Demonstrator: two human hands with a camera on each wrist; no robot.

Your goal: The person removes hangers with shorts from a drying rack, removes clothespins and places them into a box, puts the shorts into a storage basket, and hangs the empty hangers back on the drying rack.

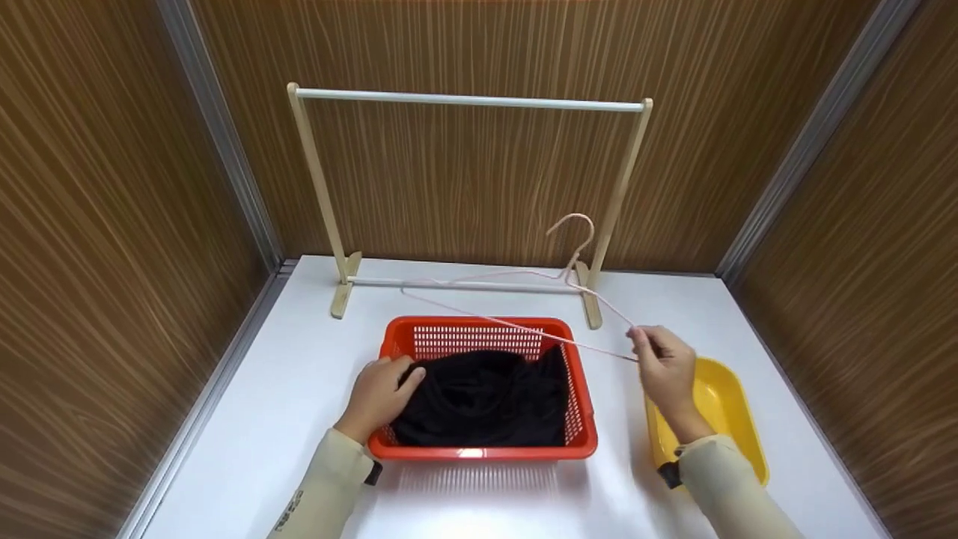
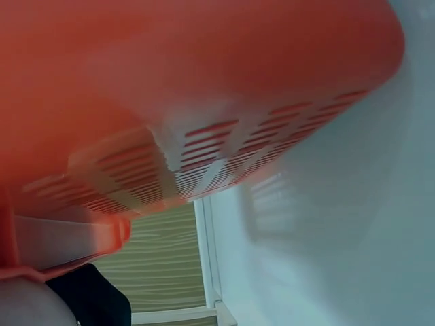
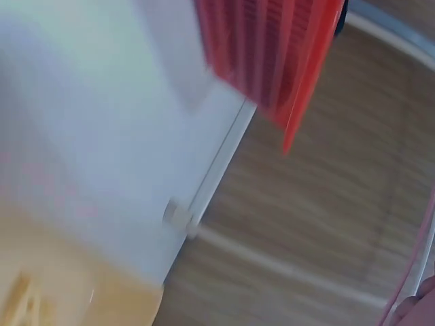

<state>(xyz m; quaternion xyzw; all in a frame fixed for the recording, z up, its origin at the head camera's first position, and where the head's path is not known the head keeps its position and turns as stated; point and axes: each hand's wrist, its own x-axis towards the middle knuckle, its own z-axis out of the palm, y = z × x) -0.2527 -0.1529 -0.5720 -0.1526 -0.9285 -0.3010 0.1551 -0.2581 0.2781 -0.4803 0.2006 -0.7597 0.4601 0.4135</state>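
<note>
A black garment point(image 1: 479, 400) lies bunched in a red plastic basket point(image 1: 479, 453). At the basket's left side my left hand point(image 1: 378, 393) grips the upper left edge of the garment, thumb on top. The fingertips are partly hidden in the dark cloth. In the left wrist view, black cloth point(image 2: 95, 295) shows by the hand below the basket's rim. With thumb and fingers my right hand point(image 1: 666, 367) pinches the right corner of a pink clothes hanger point(image 1: 498, 320). The hanger is held up above the basket's back edge, its hook upward. In the right wrist view only a strip of hanger point(image 3: 411, 261) shows.
A wooden rack with a white top bar point(image 1: 471, 99) stands at the back of the white table point(image 1: 314, 359). Under my right forearm is a yellow tray point(image 1: 730, 408). Wood-grain panels point(image 1: 464, 180) enclose the table on the left, back and right.
</note>
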